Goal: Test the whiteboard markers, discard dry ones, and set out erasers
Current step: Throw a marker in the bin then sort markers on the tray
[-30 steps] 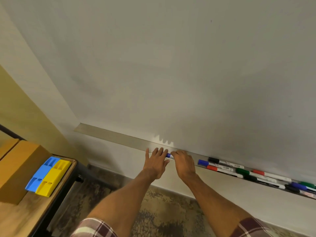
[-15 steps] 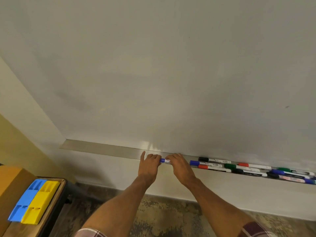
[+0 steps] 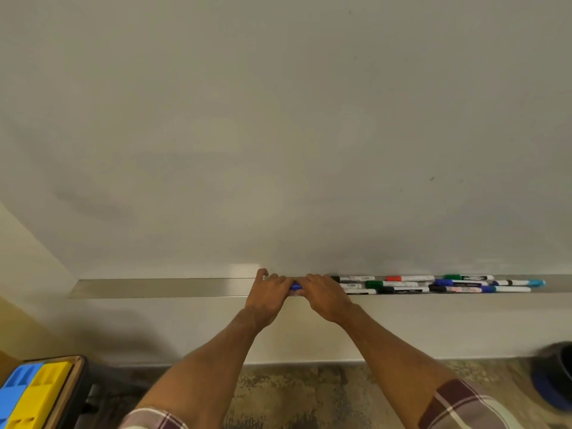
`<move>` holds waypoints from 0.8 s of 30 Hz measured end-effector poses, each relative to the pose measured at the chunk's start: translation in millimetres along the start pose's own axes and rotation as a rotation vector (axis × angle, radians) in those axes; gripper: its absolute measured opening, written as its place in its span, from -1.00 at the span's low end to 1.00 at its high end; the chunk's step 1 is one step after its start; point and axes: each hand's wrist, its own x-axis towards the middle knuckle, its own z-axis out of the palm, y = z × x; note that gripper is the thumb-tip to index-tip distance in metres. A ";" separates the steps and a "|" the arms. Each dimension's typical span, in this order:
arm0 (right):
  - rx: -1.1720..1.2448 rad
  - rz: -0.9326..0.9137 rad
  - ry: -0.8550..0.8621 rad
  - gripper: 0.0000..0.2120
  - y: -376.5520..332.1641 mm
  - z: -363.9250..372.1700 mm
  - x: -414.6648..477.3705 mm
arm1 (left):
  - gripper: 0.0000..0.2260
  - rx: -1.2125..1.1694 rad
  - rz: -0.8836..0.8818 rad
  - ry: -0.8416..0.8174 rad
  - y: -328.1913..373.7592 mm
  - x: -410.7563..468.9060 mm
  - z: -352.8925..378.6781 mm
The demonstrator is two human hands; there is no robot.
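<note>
At the whiteboard (image 3: 278, 119), a person in plaid sleeves works with both hands down on its metal tray (image 3: 154, 287). The left hand (image 3: 268, 294) and right hand (image 3: 328, 298) are close together, each with fingers curled over one end of a blue marker (image 3: 295, 286) lying in the tray. The marker's long axis runs left to right, along the tray and parallel to the board's lower edge. Only a short blue stretch shows between the hands, so which end bears the cap cannot be told. The grip looks set for a pull apart along that axis, uncapping the marker for a test stroke on the board just above. The other markers (image 3: 433, 284) lie in the tray just right of the right hand, lengthwise the same way. What look like blue and yellow erasers (image 3: 31, 388) sit on a low surface (image 3: 78, 368) well to the left. A dark bin (image 3: 554, 376) stands on the floor at right.
</note>
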 end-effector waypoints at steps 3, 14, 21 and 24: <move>0.008 0.011 -0.004 -0.72 10.5 -11.5 -7.2 | -0.79 -0.002 0.024 0.009 12.0 5.4 -7.7; -0.019 0.129 0.108 -0.58 66.5 -39.2 -48.9 | -0.81 -0.005 0.019 0.055 76.8 38.7 -20.4; 0.118 0.208 0.236 -0.81 110.6 -79.6 -80.4 | -0.80 -0.003 -0.016 0.344 123.3 58.9 -33.1; 0.128 0.162 0.356 -0.80 129.5 -102.7 -85.1 | -0.67 0.050 -0.027 0.451 141.0 75.6 -50.0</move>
